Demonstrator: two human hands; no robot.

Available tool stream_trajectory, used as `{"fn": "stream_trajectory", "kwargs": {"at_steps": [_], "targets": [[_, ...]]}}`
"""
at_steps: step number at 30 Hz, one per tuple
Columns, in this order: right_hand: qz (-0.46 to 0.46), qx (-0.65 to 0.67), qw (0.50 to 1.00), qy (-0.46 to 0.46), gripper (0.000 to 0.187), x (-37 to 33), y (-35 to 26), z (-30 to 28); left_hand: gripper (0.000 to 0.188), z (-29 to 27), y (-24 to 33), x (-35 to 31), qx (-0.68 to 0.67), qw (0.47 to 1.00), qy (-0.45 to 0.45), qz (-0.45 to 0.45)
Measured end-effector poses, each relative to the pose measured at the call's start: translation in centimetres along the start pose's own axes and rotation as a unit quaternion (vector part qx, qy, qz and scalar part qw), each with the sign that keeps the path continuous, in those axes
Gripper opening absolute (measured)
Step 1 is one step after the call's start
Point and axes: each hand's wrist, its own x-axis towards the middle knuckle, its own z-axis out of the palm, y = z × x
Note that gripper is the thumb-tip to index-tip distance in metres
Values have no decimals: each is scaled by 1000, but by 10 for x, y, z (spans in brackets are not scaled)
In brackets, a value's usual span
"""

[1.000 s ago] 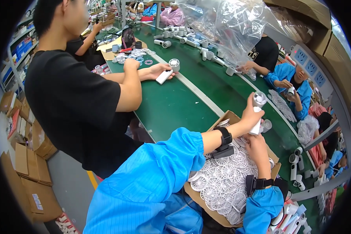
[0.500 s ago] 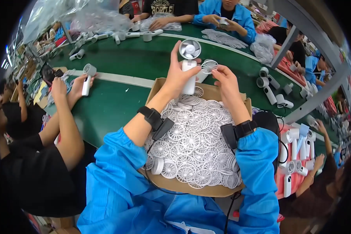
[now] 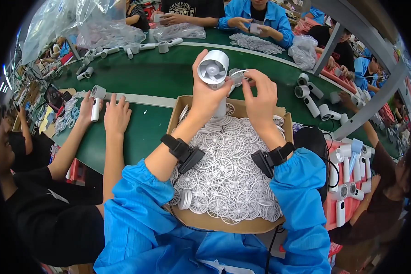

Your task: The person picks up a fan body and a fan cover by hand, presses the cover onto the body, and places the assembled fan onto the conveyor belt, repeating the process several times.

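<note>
1. Holding a white handheld fan (image 3: 213,68) in the left grip (image 3: 206,97), with fingers and thumb wrapped closed just under the round head.
2. Hiding most of the fan's handle behind palm and fingers; showing only a pale lower stub beneath them.
3. Suspending the fan above the far side of a cardboard box (image 3: 235,227), over the green tabletop (image 3: 150,130).
4. Presenting the fan's open front to the camera, slightly tilted; revealing a smooth, glossy cylindrical shell, a bright rim, angled silvery-white blades and a rounded pale hub.
5. Pinching a thin white ring (image 3: 240,71) in the right grip (image 3: 261,98), between thumb and fingers, near the right of the fan's head.
6. Showing that ring almost edge-on, with any inner pattern hard to make out; overlapping another pale fan (image 3: 235,78) behind, itself partly covered.
7. Filling the box with heaped white spoked discs (image 3: 226,176), with lower layers buried from sight.
8. Cutting off a co-worker's black shirt (image 3: 55,219) at the dark left rim.
</note>
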Motion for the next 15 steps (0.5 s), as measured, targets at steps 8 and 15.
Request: {"fn": "stream_trajectory", "kwargs": {"at_steps": [8, 15], "targets": [[-189, -94, 977, 17, 31, 9, 7, -10, 86, 4, -2, -3, 9, 1000, -10, 18], [-116, -43, 992, -10, 43, 3, 2, -5, 89, 11, -2, -7, -30, 999, 12, 21]]}}
